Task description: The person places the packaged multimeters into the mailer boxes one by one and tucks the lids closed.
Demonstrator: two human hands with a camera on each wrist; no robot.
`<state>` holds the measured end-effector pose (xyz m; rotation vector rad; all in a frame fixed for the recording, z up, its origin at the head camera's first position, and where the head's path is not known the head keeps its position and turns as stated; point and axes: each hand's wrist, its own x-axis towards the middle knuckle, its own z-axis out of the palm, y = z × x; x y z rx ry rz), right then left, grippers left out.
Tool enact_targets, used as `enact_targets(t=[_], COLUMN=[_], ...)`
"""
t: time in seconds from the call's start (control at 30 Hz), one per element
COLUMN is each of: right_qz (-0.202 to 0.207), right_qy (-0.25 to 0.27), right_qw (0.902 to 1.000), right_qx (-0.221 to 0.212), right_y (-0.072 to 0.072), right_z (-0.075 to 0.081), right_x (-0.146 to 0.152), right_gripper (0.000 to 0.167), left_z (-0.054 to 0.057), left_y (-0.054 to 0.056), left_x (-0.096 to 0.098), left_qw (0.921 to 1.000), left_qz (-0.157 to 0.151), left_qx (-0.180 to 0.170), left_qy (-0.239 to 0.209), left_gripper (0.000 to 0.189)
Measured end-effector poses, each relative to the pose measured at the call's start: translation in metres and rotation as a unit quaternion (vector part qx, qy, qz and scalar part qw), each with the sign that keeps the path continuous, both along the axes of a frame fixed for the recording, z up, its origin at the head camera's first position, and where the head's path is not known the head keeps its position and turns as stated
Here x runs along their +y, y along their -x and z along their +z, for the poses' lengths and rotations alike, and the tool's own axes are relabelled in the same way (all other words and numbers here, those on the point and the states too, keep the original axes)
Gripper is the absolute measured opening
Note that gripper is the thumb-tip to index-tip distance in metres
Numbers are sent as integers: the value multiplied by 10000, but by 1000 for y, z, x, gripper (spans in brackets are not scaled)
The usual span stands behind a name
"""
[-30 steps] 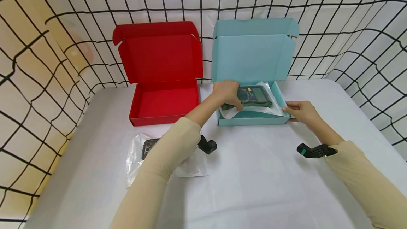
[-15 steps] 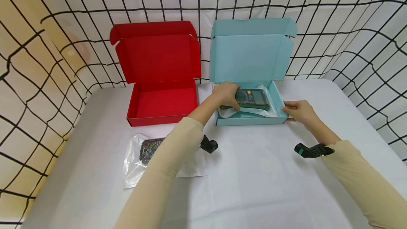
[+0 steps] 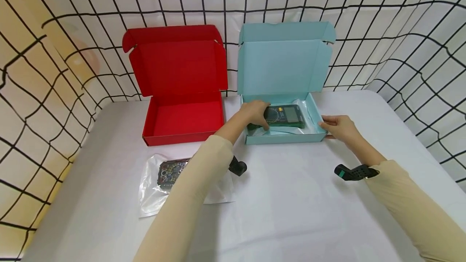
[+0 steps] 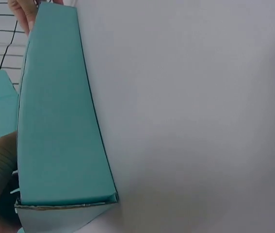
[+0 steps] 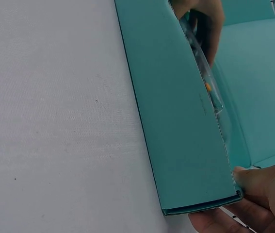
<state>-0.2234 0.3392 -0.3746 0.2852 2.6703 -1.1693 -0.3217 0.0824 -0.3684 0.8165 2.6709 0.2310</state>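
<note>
A dark green multimeter point(image 3: 285, 115) lies in the open light-blue cardboard box point(image 3: 285, 139), with clear plastic wrap point(image 3: 309, 118) under and around it. My left hand point(image 3: 253, 113) grips the multimeter's left end inside the box; in the left wrist view the box's front wall point(image 4: 62, 111) hides most of that hand. With thumb inside and fingers outside, my right hand point(image 3: 342, 127) pinches the box's right side wall. The right wrist view shows this right hand point(image 5: 266, 194) at the box corner and the multimeter's edge just inside the wall.
An open red box point(image 3: 183, 120) stands left of the blue one. In front of it, partly behind my left sleeve, a dark circuit-board-like piece point(image 3: 169, 173) lies on a clear plastic bag point(image 3: 149, 201). Black wire grid point(image 3: 233, 10) encloses the white table's back and sides.
The multimeter, held by my left hand, has sunk from a tilted pose above the rim to lie lower in the blue box. My right hand keeps its hold on the box wall.
</note>
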Motion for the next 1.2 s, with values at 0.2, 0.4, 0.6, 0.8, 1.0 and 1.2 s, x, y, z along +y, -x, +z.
enact_targets(t=[0.2,0.4,0.6,0.8,1.0,1.2], right_qz=[93,65,173,-53,-758,-1304], right_qy=[-48,34,-64,-151,114,2159], right_qw=[9999,9999,9998,9996,9919,9627], right_qx=[10,-105,-50,252,1014,978], right_y=[-1,-4,-4,21,95,118], right_z=[0,-1,2,-21,-72,-38], right_x=[1,5,4,30,81,69], right_gripper=[59,61,66,83,86,82], left_z=[-2,8,29,40,39,38], left_y=[-3,-10,-19,-14,-4,-2], left_x=[-8,-20,-38,-50,-56,-55], left_qw=[9997,9932,9181,8475,8599,8600], left_qz=[-217,-188,721,1911,2294,2478], left_qx=[118,432,1637,1865,628,-106], left_qy=[26,-1066,-3536,-4586,-4516,-4459], left_gripper=[96,85,56,65,83,88])
